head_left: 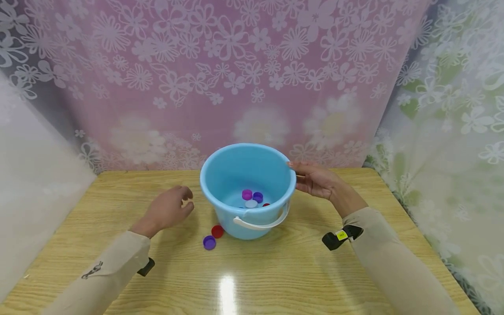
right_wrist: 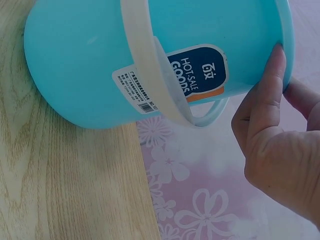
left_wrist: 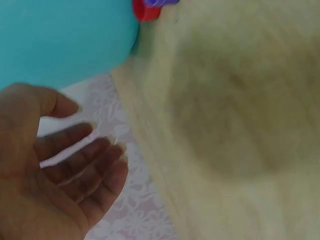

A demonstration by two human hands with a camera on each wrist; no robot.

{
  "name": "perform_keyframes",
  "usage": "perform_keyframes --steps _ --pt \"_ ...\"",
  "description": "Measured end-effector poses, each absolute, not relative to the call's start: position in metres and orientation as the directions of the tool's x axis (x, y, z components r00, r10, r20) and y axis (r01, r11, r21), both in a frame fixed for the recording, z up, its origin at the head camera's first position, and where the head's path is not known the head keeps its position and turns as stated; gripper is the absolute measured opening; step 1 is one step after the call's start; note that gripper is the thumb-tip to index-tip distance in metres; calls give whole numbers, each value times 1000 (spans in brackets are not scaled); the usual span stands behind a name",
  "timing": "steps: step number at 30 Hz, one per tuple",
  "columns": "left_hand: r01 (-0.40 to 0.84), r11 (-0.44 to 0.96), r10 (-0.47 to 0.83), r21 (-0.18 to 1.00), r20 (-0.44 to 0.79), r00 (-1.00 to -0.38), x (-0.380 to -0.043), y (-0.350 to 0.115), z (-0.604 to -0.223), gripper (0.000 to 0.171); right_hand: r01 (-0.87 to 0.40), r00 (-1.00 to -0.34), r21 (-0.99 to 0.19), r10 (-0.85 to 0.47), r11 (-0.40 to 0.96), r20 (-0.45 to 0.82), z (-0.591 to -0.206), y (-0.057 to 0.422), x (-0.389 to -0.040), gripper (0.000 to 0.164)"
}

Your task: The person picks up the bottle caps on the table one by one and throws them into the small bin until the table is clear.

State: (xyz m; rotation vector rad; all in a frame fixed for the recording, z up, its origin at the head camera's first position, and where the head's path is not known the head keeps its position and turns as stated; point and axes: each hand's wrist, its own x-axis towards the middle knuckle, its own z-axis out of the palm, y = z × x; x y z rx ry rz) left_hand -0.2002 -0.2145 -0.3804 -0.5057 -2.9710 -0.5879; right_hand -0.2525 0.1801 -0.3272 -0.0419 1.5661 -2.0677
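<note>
A light blue plastic bucket stands upright on the table, its white handle hanging down at the front. My right hand grips the bucket's rim on the right side; in the right wrist view its fingers lie against the outer wall just under the rim. My left hand hovers left of the bucket, fingers loosely bent and holding nothing. Inside the bucket lie several bottle caps, among them a pink cap, a purple cap and a pale cap. The front wall partly hides others.
A red cap and a purple cap lie on the wooden table, close by the bucket's front left base. Flowered pink curtain hangs behind the table's far edge, with pale cloth on both sides.
</note>
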Motion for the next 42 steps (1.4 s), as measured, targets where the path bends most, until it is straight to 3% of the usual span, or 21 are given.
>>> perform_keyframes --steps 5,13,22,28,36,42 --pt "343 855 353 390 48 -934 -181 -201 -406 28 405 -853 -893 -434 -198 -291 -328 180 -252 24" --pt "202 907 248 370 -80 -966 -158 -181 -422 56 409 -850 -887 -443 -216 -284 -328 181 -253 25" --pt "204 907 244 370 -65 -968 -150 -177 -427 32 413 -846 -884 -450 -219 -284 -327 179 -253 23" --pt "227 888 267 399 -45 -963 -147 -178 -427 2 408 -849 -887 -447 -217 -282 -328 179 -252 23" --pt "252 896 262 366 23 -965 -142 -175 -430 7 410 -848 -886 -447 -216 -284 -330 181 -252 26" --pt "275 904 273 326 54 -960 -137 -172 -428 21 409 -852 -886 -440 -219 -284 -328 178 -253 28"
